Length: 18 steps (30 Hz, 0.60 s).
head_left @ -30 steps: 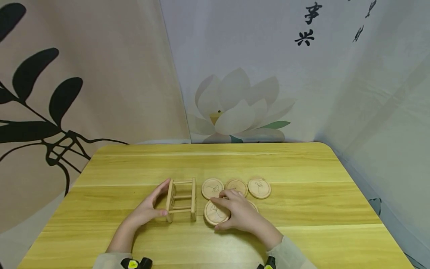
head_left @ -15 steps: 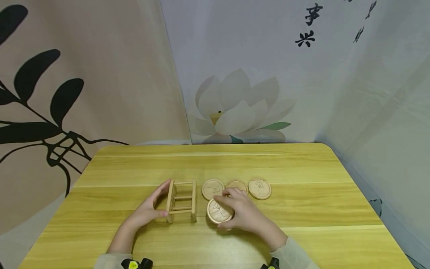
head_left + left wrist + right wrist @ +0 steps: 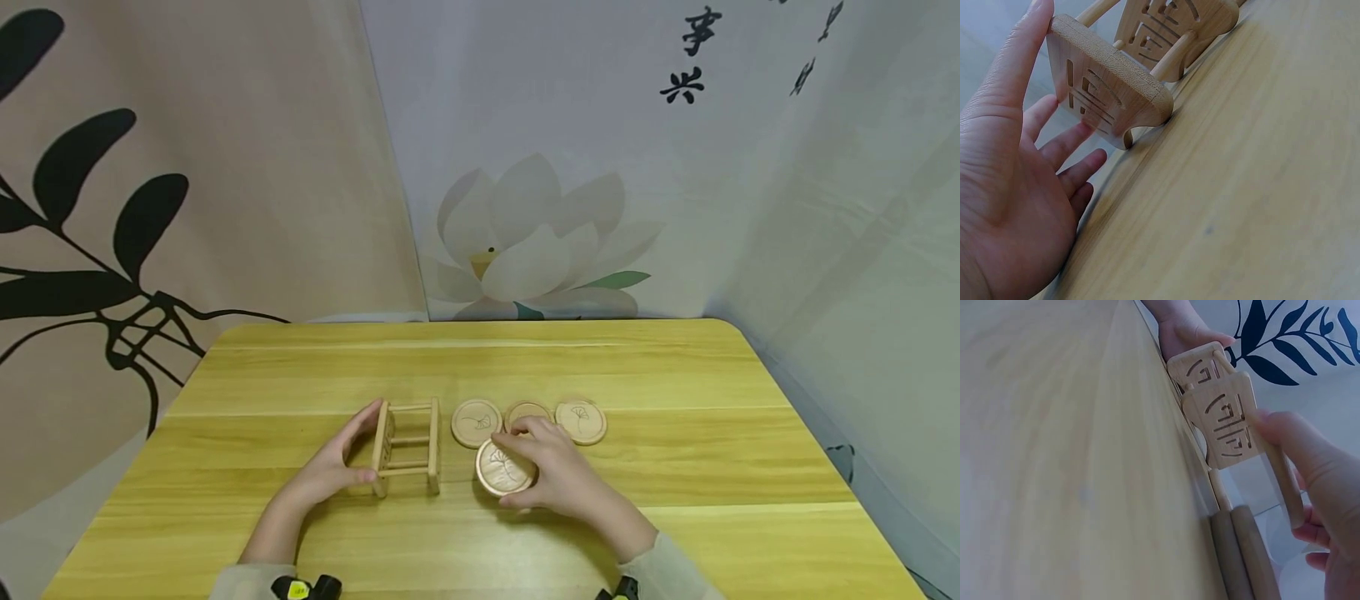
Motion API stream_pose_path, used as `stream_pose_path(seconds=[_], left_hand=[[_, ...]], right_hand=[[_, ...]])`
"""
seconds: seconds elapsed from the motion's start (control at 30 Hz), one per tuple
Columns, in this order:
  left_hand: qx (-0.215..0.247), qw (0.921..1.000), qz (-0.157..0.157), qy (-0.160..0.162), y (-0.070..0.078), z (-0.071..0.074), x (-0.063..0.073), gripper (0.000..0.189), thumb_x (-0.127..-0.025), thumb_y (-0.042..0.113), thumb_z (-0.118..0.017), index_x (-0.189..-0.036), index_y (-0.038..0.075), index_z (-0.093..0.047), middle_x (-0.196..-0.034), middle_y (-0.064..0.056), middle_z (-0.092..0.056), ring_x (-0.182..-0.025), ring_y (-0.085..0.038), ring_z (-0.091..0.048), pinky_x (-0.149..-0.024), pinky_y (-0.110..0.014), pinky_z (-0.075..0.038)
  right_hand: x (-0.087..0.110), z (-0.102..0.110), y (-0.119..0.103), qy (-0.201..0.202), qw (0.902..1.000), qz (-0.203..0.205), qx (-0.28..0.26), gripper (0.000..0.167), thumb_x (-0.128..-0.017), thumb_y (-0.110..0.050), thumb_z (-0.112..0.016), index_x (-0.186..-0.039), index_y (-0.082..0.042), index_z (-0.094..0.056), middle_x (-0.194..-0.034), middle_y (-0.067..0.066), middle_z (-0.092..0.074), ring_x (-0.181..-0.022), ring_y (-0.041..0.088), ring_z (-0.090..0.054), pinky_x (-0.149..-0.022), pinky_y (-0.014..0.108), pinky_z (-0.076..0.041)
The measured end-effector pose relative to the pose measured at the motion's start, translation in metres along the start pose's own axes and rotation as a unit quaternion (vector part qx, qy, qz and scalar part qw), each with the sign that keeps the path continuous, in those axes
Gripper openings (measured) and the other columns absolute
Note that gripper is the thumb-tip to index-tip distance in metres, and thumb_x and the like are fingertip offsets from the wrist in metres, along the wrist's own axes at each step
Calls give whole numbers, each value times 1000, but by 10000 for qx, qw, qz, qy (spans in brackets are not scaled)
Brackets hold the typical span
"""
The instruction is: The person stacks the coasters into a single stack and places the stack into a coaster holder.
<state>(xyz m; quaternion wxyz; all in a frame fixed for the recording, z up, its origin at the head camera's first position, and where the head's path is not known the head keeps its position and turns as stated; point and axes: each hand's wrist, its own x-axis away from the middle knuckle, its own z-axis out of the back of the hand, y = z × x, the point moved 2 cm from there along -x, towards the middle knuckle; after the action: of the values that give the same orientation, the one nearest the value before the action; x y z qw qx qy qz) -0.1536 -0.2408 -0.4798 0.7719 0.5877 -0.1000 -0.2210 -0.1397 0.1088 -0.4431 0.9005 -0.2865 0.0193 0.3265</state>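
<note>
My left hand (image 3: pixel 326 471) grips the left end panel of a small wooden coaster rack (image 3: pixel 433 450), thumb at the near edge and fingertips at the far one. In the left wrist view the rack (image 3: pixel 1100 94) shows cut-out characters in its panels. To its right, my right hand (image 3: pixel 558 467) holds a round wooden coaster (image 3: pixel 501 468) with an engraved leaf between thumb and fingers. In the right wrist view that coaster (image 3: pixel 1284 487) appears edge-on, raised and tilted. Behind it lie a left coaster (image 3: pixel 475 423), a middle coaster (image 3: pixel 528 410), partly covered by the hand, and a right coaster (image 3: pixel 582 422).
Everything stands on a wood-grain table (image 3: pixel 660 375). A fabric backdrop (image 3: pixel 337 167) with printed leaves and a lotus hangs behind its far edge. Low in the right wrist view, coasters (image 3: pixel 1254 550) on the table show edge-on.
My right hand has picked up the near-left coaster from the table and carried it a little to the right. My left hand and the rack stay in place.
</note>
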Motion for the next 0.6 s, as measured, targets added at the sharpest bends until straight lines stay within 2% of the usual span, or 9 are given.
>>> stream_pose_path(seconds=[0.27,0.6], left_hand=[[-30,10000,4,2,1,1,-1,102,-78,22,-81,-155,15,-15,-154,-16,-24,-139,-42,-16,-102,-72,-4],[33,10000,10,0,1,1,0,99,-79,22,-80,-155,22,-17,-154,-16,-24,-139,-42,-15,-101,-73,-4]], right_hand=[[8,6,10,254,9997,43,53,85,-59,-50,-86,-133,-17,-59,-122,-2,-52,-116,17,-43,-100,45,-33],[20,13,16,404,9992,5,44,84,-58,-47,-88,-132,-16,-60,-120,-6,-50,-113,16,-43,-98,47,-35]])
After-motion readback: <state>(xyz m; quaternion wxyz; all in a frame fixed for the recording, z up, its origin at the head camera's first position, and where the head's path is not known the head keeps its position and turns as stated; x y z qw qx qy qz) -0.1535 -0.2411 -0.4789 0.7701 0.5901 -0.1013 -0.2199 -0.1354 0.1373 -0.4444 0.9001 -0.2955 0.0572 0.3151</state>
